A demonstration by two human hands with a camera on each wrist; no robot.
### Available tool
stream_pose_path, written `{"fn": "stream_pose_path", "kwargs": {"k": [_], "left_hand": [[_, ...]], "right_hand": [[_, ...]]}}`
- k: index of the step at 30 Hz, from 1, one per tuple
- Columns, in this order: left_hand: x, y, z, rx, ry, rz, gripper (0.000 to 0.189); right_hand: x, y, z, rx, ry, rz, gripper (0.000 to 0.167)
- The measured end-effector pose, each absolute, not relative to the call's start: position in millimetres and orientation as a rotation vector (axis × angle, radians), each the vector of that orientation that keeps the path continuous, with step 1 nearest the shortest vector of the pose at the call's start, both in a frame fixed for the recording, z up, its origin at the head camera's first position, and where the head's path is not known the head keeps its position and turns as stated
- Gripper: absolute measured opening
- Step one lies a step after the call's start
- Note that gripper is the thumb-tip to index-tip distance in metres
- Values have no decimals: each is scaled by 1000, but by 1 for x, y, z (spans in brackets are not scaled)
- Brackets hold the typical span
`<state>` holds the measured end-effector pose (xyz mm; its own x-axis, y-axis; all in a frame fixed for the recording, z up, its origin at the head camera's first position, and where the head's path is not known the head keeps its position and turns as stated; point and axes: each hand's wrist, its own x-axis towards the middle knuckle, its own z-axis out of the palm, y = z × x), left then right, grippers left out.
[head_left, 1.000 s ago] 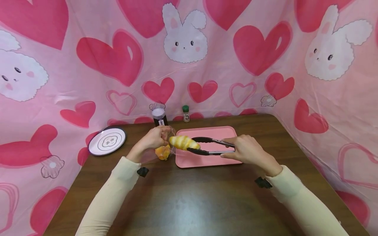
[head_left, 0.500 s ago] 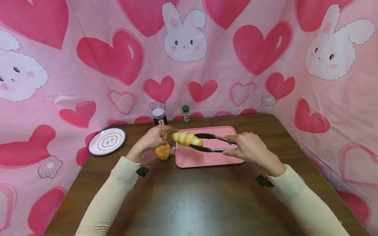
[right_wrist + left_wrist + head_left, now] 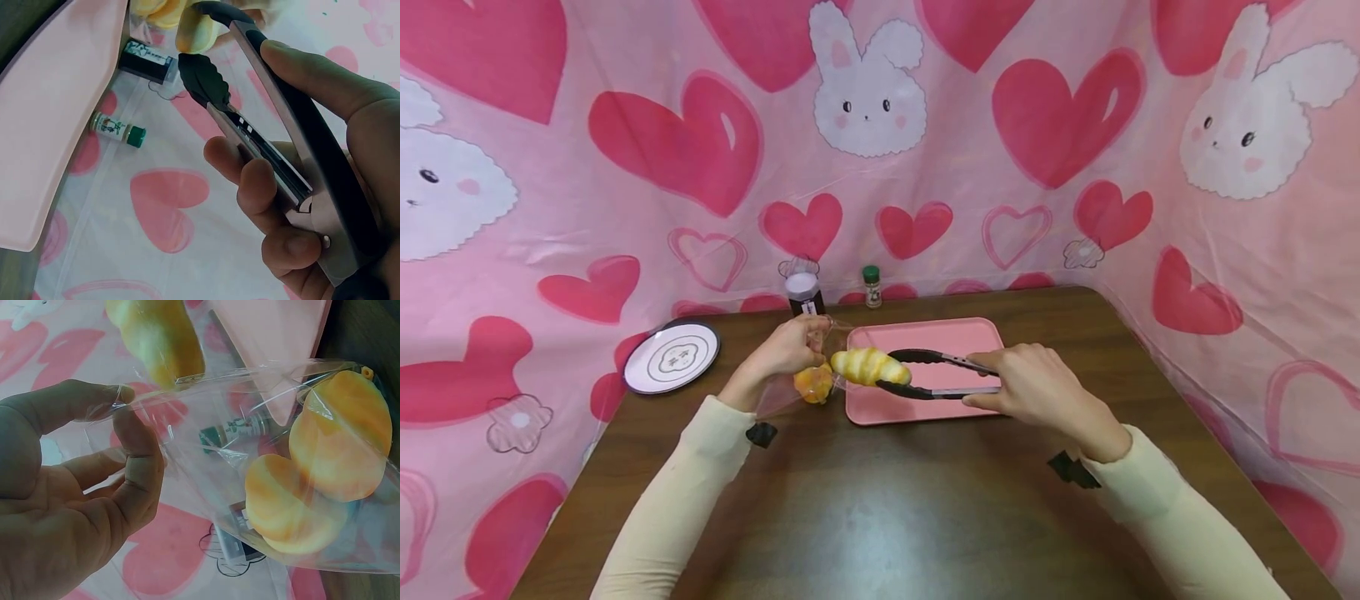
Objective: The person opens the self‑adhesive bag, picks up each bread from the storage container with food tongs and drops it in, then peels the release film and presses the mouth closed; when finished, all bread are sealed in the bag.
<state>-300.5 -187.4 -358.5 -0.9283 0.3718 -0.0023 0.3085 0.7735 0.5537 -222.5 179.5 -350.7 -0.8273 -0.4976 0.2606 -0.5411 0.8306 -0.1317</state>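
My left hand (image 3: pixel 786 348) pinches the rim of a clear plastic bag (image 3: pixel 206 425) between thumb and forefinger. Inside the bag lie two orange-yellow bread rolls (image 3: pixel 340 434). My right hand (image 3: pixel 1037 385) grips metal tongs (image 3: pixel 951 392) with black scalloped tips. Between those tips is a yellow-and-cream striped croissant (image 3: pixel 868 367), held level at the bag's mouth. In the left wrist view the croissant's end overlaps the bag's rim; whether it touches the plastic I cannot tell.
Below the tongs a pink tray (image 3: pixel 925 410) lies on the brown table (image 3: pixel 865 500). Behind stand a dark jar with a pale lid (image 3: pixel 805 293) and a small green-capped shaker (image 3: pixel 872 287). A white plate with a dark rim (image 3: pixel 672 358) is at the far left.
The tongs and croissant moved slightly up and right, then came back down and left toward the bag's mouth. The left hand stays almost still, pinching the bag.
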Motion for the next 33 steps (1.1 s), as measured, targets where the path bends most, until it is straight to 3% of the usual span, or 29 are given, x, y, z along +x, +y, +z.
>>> {"fn": "stream_pose_path", "kwargs": {"k": [14, 33], "left_hand": [[-299, -188, -358, 552, 2814, 898, 62], [-299, -185, -357, 588, 2741, 961, 67]], "right_hand": [[-235, 158, -358, 833, -2760, 252, 56], [-268, 138, -369, 1130, -2405, 111, 55]]}}
